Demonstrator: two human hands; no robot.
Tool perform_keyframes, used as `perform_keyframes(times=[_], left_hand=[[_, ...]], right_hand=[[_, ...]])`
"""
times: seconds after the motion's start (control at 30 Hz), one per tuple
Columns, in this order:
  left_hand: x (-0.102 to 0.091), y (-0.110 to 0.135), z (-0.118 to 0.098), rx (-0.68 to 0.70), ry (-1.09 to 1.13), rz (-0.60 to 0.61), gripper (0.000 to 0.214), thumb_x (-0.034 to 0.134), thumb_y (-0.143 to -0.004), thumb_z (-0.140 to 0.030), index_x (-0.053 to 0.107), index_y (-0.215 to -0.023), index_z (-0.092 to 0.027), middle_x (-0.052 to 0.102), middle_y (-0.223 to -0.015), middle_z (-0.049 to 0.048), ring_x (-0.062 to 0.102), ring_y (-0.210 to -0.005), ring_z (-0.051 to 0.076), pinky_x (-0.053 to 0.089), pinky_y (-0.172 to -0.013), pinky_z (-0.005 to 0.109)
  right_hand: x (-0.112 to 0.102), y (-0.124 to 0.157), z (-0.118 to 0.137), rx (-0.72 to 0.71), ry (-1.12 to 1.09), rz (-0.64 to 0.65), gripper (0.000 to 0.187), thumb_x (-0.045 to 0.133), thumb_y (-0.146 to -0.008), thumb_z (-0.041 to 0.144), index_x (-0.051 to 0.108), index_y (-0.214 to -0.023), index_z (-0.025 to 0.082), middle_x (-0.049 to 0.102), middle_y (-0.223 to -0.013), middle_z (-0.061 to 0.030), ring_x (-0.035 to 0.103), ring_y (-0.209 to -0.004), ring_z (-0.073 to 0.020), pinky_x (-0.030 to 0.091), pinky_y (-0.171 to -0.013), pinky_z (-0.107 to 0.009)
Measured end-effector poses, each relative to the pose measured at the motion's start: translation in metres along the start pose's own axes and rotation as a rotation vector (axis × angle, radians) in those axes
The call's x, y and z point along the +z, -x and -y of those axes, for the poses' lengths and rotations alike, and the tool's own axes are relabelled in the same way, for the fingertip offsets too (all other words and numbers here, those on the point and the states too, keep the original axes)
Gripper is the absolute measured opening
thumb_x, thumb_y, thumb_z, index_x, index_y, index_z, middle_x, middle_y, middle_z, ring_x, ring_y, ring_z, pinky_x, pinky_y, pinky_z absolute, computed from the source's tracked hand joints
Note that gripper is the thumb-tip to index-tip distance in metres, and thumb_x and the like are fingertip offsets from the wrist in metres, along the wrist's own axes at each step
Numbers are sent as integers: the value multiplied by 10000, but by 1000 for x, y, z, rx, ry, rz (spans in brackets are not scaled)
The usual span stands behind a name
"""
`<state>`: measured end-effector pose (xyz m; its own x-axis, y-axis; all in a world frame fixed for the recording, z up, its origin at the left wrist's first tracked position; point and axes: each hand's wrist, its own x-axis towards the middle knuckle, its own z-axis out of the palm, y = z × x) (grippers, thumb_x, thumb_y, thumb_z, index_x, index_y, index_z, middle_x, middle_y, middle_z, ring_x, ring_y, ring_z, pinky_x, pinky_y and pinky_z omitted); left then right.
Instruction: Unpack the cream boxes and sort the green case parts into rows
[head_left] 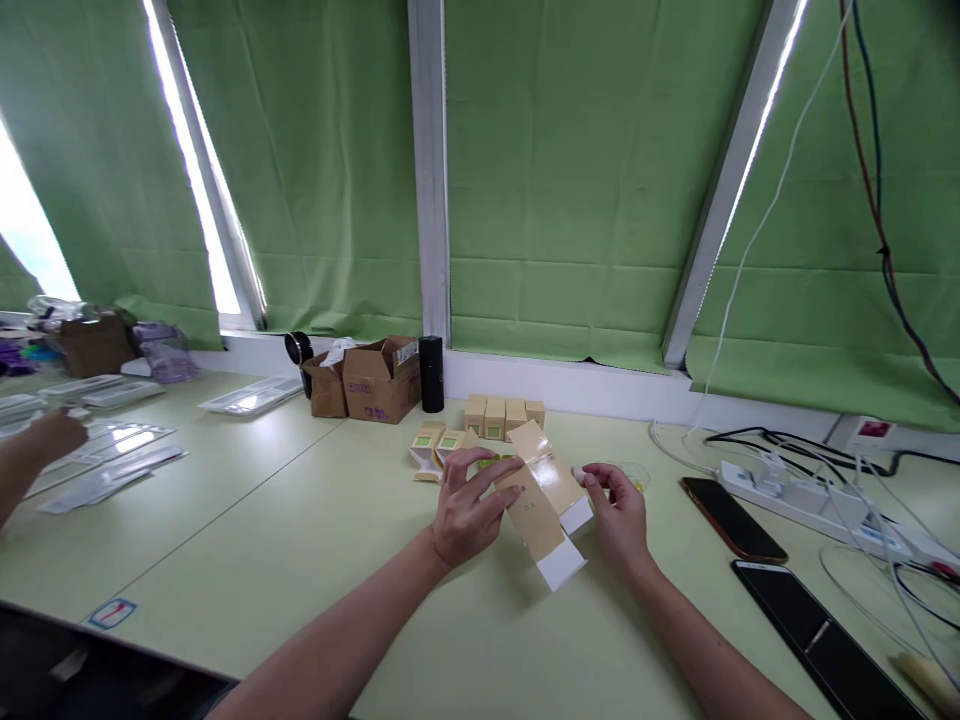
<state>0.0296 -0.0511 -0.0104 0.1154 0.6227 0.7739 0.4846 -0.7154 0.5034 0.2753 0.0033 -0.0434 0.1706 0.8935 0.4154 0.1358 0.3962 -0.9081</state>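
A beige cardboard carton [534, 510], partly unfolded with white end flaps, is held tilted above the table. My left hand [472, 510] grips its left side, fingers over the printed panel and the thumb hidden. At the carton's right edge my right hand [619, 510] is closed, thumb and forefinger pinched by a small white flap. Two beige boxes with open ends [426, 450] stand just beyond my left hand. Behind them several small beige boxes [495, 418] stand in a row. Something yellow-green shows partly behind my left fingers.
Brown cardboard boxes [382, 380] and a black cylinder [431, 374] stand by the wall. Two phones [735, 518] and a white power strip [814, 497] with tangled cables lie at right. Clear trays [251, 396] are at left, where another person's hand [56, 437] reaches in.
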Motion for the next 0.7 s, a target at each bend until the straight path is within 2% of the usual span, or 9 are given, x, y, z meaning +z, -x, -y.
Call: perform_keyframes(times=[0.1, 0.23, 0.37, 0.5, 0.6, 0.67, 0.7], left_hand=[[-3, 0, 0, 75, -119, -3, 97, 693, -896, -332, 781, -896, -374, 779, -1208, 36, 486, -1128, 349, 239, -1083, 559], [-4, 2, 1, 166, -266, -20, 145, 675, -914, -313, 791, -941, -395, 795, -1146, 41, 501, -1049, 331, 247, -1039, 543], [-5, -1, -2, 163, -292, -44, 144, 693, -908, -321, 799, -968, -398, 806, -1021, 49, 535, -998, 322, 263, -1043, 556], [-11, -21, -13, 113, -281, -154, 123, 736, -879, -297, 816, -959, -344, 794, -935, 59, 557, -1027, 321, 360, -1002, 511], [-26, -40, -23, -48, -255, -164, 95, 758, -851, -343, 815, -881, -272, 771, -897, 77, 566, -979, 294, 440, -914, 431], [-43, -48, -26, -284, -279, -112, 155, 777, -805, -391, 809, -827, -241, 740, -900, 67, 587, -897, 262, 452, -808, 370], [-53, -50, -26, -395, -287, -36, 184, 775, -788, -410, 810, -809, -230, 728, -889, 55, 588, -846, 242, 439, -757, 343]], right_hand=[[1, -5, -14, 72, -48, -2, 428, 678, -804, 600, 729, -956, 203, 749, -918, -75, 627, -805, -234, 479, -717, -340], [2, -10, -26, 120, -59, -7, 477, 703, -755, 650, 740, -899, 196, 726, -764, -50, 621, -706, -224, 482, -650, -334], [3, -11, -29, 117, -53, -8, 503, 708, -734, 683, 742, -866, 199, 704, -695, -34, 611, -656, -218, 476, -613, -328], [3, -12, -32, 110, -48, -2, 533, 704, -727, 707, 742, -863, 194, 707, -696, -37, 600, -640, -208, 463, -595, -315], [3, -13, -35, 109, -40, 6, 533, 694, -736, 704, 742, -875, 192, 703, -697, -37, 590, -634, -203, 448, -588, -309], [2, -14, -38, 109, -35, 12, 525, 682, -750, 692, 741, -889, 189, 703, -709, -37, 592, -645, -205, 443, -593, -307], [2, -14, -39, 110, -33, 15, 521, 678, -756, 684, 741, -899, 187, 704, -717, -38, 595, -653, -206, 441, -597, -305]])
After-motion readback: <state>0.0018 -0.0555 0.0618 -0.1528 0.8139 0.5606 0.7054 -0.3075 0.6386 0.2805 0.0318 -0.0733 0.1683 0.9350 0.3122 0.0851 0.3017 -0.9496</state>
